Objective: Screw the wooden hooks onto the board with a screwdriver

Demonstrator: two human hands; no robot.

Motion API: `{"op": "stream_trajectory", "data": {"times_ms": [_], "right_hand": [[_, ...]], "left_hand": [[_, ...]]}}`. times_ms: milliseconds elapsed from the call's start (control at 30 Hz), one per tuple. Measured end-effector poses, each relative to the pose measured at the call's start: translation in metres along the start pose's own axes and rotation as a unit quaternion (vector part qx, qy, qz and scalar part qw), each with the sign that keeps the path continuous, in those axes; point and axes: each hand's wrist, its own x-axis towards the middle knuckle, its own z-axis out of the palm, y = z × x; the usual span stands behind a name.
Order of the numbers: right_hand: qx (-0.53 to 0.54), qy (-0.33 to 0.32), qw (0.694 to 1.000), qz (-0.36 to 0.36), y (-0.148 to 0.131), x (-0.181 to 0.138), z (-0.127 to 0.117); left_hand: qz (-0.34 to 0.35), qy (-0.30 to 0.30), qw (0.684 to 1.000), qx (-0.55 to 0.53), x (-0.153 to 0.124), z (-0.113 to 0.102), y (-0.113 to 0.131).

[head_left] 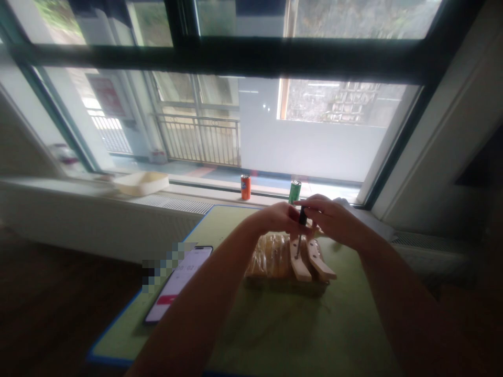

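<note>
Both my hands meet over a wooden assembly on a green mat (275, 324). My right hand (334, 217) is closed round the black handle of a screwdriver (301, 230), held upright, its tip down on a pale wooden slat (298, 262). A second slat (320, 262) lies beside the first. My left hand (277, 219) is closed too, its fingertips pinching at the screwdriver's handle near the top. The slats rest on a rounded wooden piece (271, 256) wrapped in clear plastic.
A phone (178, 283) with a lit screen lies at the mat's left side. An orange can (245, 187) and a green can (294, 191) stand on the windowsill, with a white tray (141, 183) further left. The mat has a blue edge.
</note>
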Motion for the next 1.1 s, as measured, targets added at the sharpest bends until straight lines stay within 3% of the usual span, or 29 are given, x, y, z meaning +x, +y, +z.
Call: {"op": "stream_trajectory", "data": {"times_ms": [133, 533, 800, 1100], "right_hand": [[-0.025, 0.008, 1.000, -0.008, -0.005, -0.002, -0.004], [-0.122, 0.045, 0.988, 0.081, 0.012, 0.003, 0.002], [-0.013, -0.010, 0.999, 0.030, 0.001, -0.005, -0.011], [-0.022, -0.011, 0.997, 0.070, 0.008, -0.005, -0.012]], "left_hand": [[0.016, 0.026, 0.999, -0.022, 0.000, 0.002, 0.000], [0.026, -0.003, 1.000, -0.006, 0.000, -0.002, -0.004], [0.025, -0.030, 0.999, 0.020, -0.004, -0.003, 0.000], [0.062, -0.002, 0.997, 0.052, -0.007, 0.002, 0.010]]}}
